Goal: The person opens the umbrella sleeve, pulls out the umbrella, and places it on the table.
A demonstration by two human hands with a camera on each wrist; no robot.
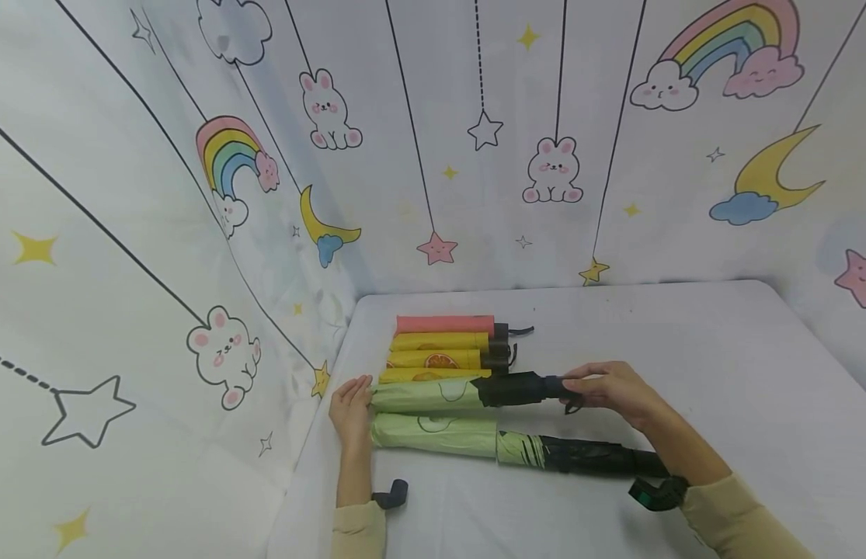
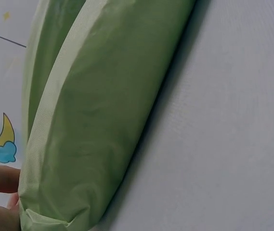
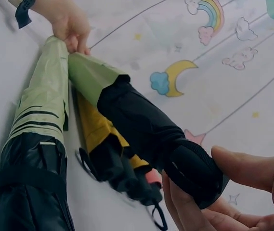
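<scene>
A folded umbrella in a light green cover (image 1: 422,394), its black lower part (image 3: 137,120) sticking out, lies between my hands. My right hand (image 1: 607,392) holds its dark handle (image 3: 194,171) between thumb and fingers. At the cover's far left end, my left hand (image 1: 352,407) pinches the tip with its fingers (image 2: 1,178). In the left wrist view the green cover fills the middle, and most of that hand is out of frame. Nearer me lies a second green-covered umbrella (image 1: 436,435), its black folds (image 3: 31,187) wrapped by a strap.
Behind the held umbrella lie three yellow-covered umbrellas (image 1: 433,341) and a pink one (image 1: 445,324), side by side, with black handles and wrist loops pointing right. A white table (image 1: 684,326) bears them all. White cloth printed with cartoons (image 1: 405,155) hangs behind and to the left.
</scene>
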